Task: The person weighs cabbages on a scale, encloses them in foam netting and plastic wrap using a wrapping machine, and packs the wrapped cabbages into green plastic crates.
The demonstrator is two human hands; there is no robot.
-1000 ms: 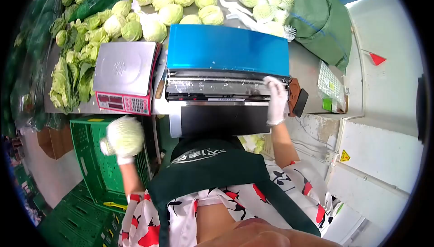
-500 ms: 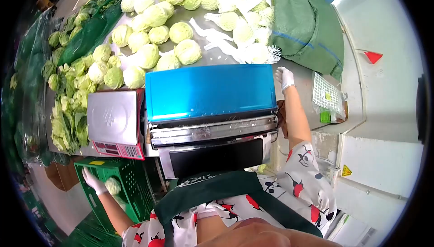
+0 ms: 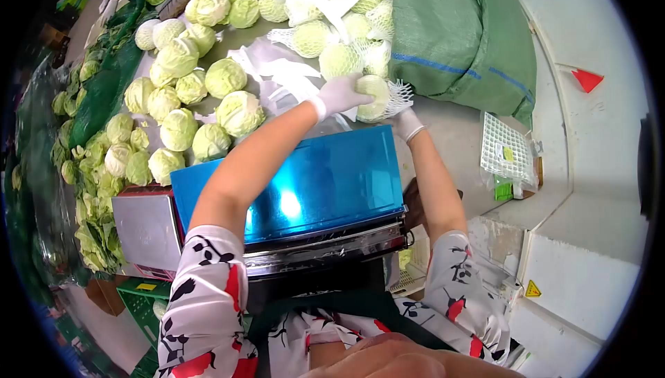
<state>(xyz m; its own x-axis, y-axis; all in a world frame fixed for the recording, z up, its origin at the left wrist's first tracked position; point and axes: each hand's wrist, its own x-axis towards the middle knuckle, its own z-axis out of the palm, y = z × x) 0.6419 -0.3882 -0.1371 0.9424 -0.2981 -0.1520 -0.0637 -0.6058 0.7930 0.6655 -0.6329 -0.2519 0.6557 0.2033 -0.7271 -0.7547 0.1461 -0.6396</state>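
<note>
Beyond the blue-topped machine (image 3: 298,184), a cabbage in a white foam net (image 3: 372,98) lies between my gloved hands. My left hand (image 3: 339,96) grips its left side, the fingertips partly behind it. At its lower right, my right hand (image 3: 407,124) is beside the frilly end of the net, with its fingers mostly hidden by the net. More netted cabbages (image 3: 339,61) lie just past my hands, with white empty nets (image 3: 287,77) to the left. Bare cabbages (image 3: 225,78) are spread further left on the table.
A scale (image 3: 145,229) stands left of the machine. Below it is a green crate (image 3: 142,309). A big green sack (image 3: 460,39) rises at the back right, near a white mesh tray (image 3: 507,146). Another person's hands (image 3: 109,5) show at the far upper left.
My left hand has come up from the green crate, where a cabbage was left, to the netted cabbage. My right hand has moved slightly left to the same cabbage. The view has shifted.
</note>
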